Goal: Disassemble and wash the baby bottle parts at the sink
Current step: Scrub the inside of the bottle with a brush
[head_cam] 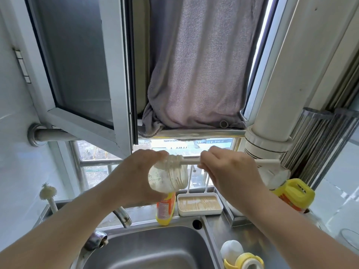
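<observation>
Above the steel sink [147,247], the left hand [136,171] gripped the clear plastic baby bottle [168,176] while the right hand [227,167] pinched the white brush handle [189,161] inside it; scrubbing seemed underway, rinsing probably next.

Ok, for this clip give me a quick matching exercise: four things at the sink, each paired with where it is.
Things:
1. baby bottle
2. brush handle
3. yellow bottle collar
4. white tray

Places:
A. on the ledge behind the sink
B. gripped in the left hand
C. on the counter right of the sink
D. held by the right hand

Pairs: 1-B, 2-D, 3-C, 4-A
</observation>
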The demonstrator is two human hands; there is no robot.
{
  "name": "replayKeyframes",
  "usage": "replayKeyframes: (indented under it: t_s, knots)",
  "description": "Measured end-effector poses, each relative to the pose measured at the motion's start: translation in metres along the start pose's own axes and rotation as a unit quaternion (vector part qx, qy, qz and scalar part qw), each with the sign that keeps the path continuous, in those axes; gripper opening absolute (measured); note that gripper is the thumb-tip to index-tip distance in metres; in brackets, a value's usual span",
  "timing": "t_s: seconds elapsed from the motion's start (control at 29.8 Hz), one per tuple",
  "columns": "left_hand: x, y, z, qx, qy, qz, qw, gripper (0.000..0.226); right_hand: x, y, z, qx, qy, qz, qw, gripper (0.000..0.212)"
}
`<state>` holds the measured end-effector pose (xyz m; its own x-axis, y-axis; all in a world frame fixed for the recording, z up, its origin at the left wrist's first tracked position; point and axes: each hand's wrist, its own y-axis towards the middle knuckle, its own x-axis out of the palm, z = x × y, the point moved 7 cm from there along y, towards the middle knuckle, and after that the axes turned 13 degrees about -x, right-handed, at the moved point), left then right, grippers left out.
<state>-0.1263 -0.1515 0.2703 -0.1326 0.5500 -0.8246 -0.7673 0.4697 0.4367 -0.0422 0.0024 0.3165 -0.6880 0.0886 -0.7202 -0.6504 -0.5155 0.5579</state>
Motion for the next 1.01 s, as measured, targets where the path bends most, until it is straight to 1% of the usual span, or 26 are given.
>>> replayKeyframes:
  t_s: [0.03, 0.07, 0.1, 0.13, 0.17, 0.24, 0.27, 0.3, 0.34, 0.37, 0.4, 0.44, 0.47, 0.5, 0.54, 0.57, 0.6, 0.64, 0.67, 0.71, 0.74, 0.77, 0.84, 0.94, 0.97, 1.01]
  knots:
    - [0.002, -0.001, 0.004, 0.018, 0.008, -0.003, 1.0, 0.097, 0.0, 0.001, -0.007, -0.01, -0.003, 0.006, 1.0, 0.02]
    - [0.003, -0.003, 0.01, 0.05, 0.029, 0.003, 0.998, 0.097, 0.006, 0.002, -0.011, 0.005, 0.015, -0.015, 1.0, 0.021]
    - [0.005, -0.004, 0.012, 0.071, 0.044, 0.015, 0.996, 0.096, 0.013, 0.004, -0.01, 0.04, 0.053, -0.059, 0.996, 0.022]
    - [0.005, -0.004, 0.013, 0.077, 0.051, 0.03, 0.995, 0.095, 0.021, 0.003, -0.008, 0.087, 0.115, -0.115, 0.983, 0.022]
    - [0.004, -0.004, 0.014, 0.078, 0.053, 0.043, 0.995, 0.095, 0.03, -0.001, -0.004, 0.133, 0.197, -0.176, 0.955, 0.024]
    - [-0.001, -0.006, 0.018, 0.091, 0.06, 0.069, 0.992, 0.094, 0.041, -0.007, -0.004, 0.185, 0.345, -0.268, 0.88, 0.028]
    - [-0.003, -0.008, 0.019, 0.1, 0.061, 0.077, 0.99, 0.094, 0.039, -0.008, -0.006, 0.192, 0.398, -0.299, 0.846, 0.03]
    - [-0.003, -0.009, 0.02, 0.11, 0.064, 0.082, 0.989, 0.095, 0.039, -0.009, -0.008, 0.194, 0.434, -0.315, 0.822, 0.03]
    - [-0.003, -0.01, 0.02, 0.113, 0.069, 0.083, 0.988, 0.096, 0.036, -0.008, -0.008, 0.198, 0.451, -0.319, 0.809, 0.029]
    - [-0.003, -0.01, 0.02, 0.108, 0.07, 0.083, 0.988, 0.097, 0.035, -0.006, -0.007, 0.193, 0.434, -0.309, 0.824, 0.028]
    - [-0.002, -0.01, 0.018, 0.101, 0.067, 0.083, 0.989, 0.097, 0.031, -0.002, -0.003, 0.172, 0.369, -0.276, 0.871, 0.025]
    - [-0.001, -0.009, 0.015, 0.092, 0.062, 0.079, 0.991, 0.098, 0.022, 0.005, 0.003, 0.127, 0.247, -0.216, 0.936, 0.021]
    - [-0.001, -0.009, 0.013, 0.082, 0.054, 0.073, 0.992, 0.098, 0.01, 0.01, 0.005, 0.068, 0.114, -0.145, 0.98, 0.018]
    - [-0.002, -0.008, 0.011, 0.075, 0.044, 0.066, 0.994, 0.098, 0.0, 0.01, 0.001, 0.023, 0.037, -0.075, 0.996, 0.019]
    - [-0.004, -0.007, 0.01, 0.073, 0.037, 0.063, 0.995, 0.097, -0.006, 0.009, -0.005, -0.003, 0.0, -0.036, 0.999, 0.021]
    - [-0.005, -0.006, 0.011, 0.079, 0.036, 0.063, 0.994, 0.096, -0.005, 0.007, -0.007, 0.002, 0.005, -0.03, 1.0, 0.021]
    - [-0.007, -0.006, 0.013, 0.09, 0.046, 0.066, 0.993, 0.095, 0.0, 0.005, -0.005, 0.028, 0.047, -0.061, 0.997, 0.019]
    - [-0.007, -0.007, 0.014, 0.1, 0.062, 0.072, 0.99, 0.094, 0.01, 0.0, -0.002, 0.074, 0.119, -0.114, 0.984, 0.018]
    - [-0.007, -0.009, 0.015, 0.108, 0.078, 0.08, 0.988, 0.093, 0.022, -0.008, -0.002, 0.125, 0.219, -0.181, 0.95, 0.021]
    - [-0.006, -0.01, 0.015, 0.114, 0.091, 0.087, 0.986, 0.093, 0.032, -0.015, -0.005, 0.159, 0.31, -0.241, 0.906, 0.024]
    - [-0.004, -0.012, 0.015, 0.117, 0.098, 0.09, 0.984, 0.094, 0.038, -0.02, -0.009, 0.177, 0.382, -0.28, 0.863, 0.027]
    - [-0.003, -0.013, 0.014, 0.115, 0.097, 0.092, 0.984, 0.095, 0.04, -0.02, -0.012, 0.188, 0.436, -0.294, 0.83, 0.029]
    - [-0.003, -0.013, 0.013, 0.102, 0.071, 0.104, 0.987, 0.095, 0.041, -0.018, -0.014, 0.222, 0.494, -0.279, 0.793, 0.031]
    - [-0.001, -0.011, 0.013, 0.087, 0.036, 0.12, 0.988, 0.095, 0.044, -0.017, -0.017, 0.312, 0.569, -0.225, 0.727, 0.033]
    - [-0.001, -0.011, 0.012, 0.083, 0.031, 0.121, 0.989, 0.095, 0.046, -0.017, -0.019, 0.331, 0.584, -0.215, 0.709, 0.032]
    - [-0.001, -0.011, 0.012, 0.078, 0.029, 0.122, 0.989, 0.095, 0.046, -0.018, -0.017, 0.344, 0.586, -0.208, 0.704, 0.029]
